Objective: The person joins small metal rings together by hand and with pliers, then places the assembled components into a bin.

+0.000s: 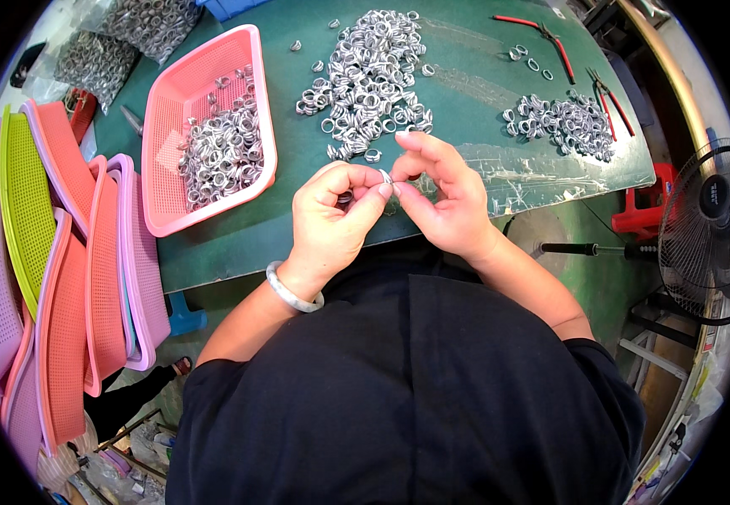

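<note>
Over the near edge of the green table, both of my hands meet at a small silver metal ring [386, 177]. My left hand [331, 210], with a pale bangle [293, 290] at its wrist, pinches the ring between thumb and forefinger; something dark shows inside its curled fingers. My right hand [449, 198] grips the ring's other side with thumb and a fingertip, its remaining fingers raised. Just beyond my hands lies a large heap of similar rings [373, 80]. A pink plastic basket [209, 217] to the left holds many more rings.
A smaller ring pile [563, 124] lies at the right, beside red-handled pliers [609, 105] and another red-handled pair [542, 32]. Stacked coloured baskets [66, 337] crowd the left. Filled plastic bags [95, 63] stand at far left. A fan [702, 227] is at the right.
</note>
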The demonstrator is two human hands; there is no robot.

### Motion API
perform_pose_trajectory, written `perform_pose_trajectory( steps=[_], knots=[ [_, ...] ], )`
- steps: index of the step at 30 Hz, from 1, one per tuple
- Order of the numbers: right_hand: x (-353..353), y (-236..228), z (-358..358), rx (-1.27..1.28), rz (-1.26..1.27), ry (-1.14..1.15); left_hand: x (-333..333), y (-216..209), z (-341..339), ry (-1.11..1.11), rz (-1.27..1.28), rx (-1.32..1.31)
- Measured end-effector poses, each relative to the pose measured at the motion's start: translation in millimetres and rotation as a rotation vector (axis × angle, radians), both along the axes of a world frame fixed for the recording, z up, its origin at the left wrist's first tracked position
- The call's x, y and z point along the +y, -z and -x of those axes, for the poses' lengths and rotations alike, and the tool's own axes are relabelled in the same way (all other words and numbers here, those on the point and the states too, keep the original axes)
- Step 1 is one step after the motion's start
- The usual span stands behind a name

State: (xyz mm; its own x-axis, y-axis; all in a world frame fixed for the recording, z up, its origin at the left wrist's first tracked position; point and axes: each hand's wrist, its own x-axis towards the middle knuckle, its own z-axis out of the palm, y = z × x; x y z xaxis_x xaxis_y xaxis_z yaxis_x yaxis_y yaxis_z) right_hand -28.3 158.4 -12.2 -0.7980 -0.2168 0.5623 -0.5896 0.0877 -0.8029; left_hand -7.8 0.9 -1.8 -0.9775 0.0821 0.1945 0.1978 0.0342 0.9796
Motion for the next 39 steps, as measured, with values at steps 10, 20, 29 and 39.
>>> perform_pose_trajectory(
  steps=[10,20,29,39],
  knots=[
    [0.4,3.6,0.5,-0.221,0.139,-0.095,2.1,-2.5,-2.3,-0.027,0.058,0.040],
    [1.1,-2.0,-1.6,-0.379,0.309,-0.233,1.1,-5.5,-1.2,-0.075,0.234,0.327],
    [1.8,-6.8,-2.1,-0.416,0.326,-0.263,-0.9,-3.8,2.2,-0.093,0.362,0.540],
    [3.1,-3.3,-2.0,-0.331,0.232,-0.183,4.7,-2.0,-0.4,-0.043,0.254,0.273]
  ],
)
